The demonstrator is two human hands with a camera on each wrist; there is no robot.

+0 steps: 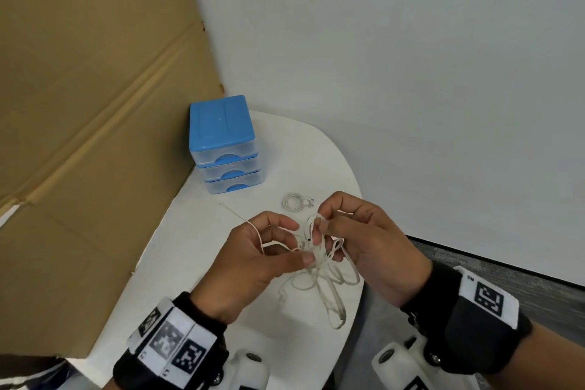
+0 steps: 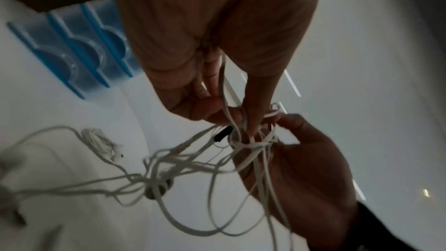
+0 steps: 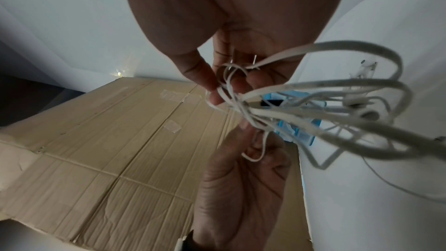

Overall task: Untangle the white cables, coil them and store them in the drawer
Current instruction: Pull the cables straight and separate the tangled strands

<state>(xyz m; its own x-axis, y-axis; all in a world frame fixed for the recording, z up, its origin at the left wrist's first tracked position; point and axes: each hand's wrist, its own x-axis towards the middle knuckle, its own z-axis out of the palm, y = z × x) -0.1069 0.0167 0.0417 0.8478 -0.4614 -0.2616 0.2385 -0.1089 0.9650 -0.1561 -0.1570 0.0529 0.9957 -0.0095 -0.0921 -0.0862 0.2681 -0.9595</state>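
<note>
A knot of white cables hangs between both hands above the white table's near edge, its loops trailing down to the tabletop. My left hand pinches the strands at the knot with thumb and fingers. Just to its right, my right hand pinches a loop at the top of the tangle. The same cables show blurred in the left wrist view, and the cables fan out in the right wrist view. A small coiled white cable lies on the table behind the hands. The blue drawer unit stands at the back left, its three drawers shut.
A large sheet of brown cardboard leans along the left side, beside the drawer unit. The rounded white table ends close to my right hand, with grey floor beyond. A white wall stands behind.
</note>
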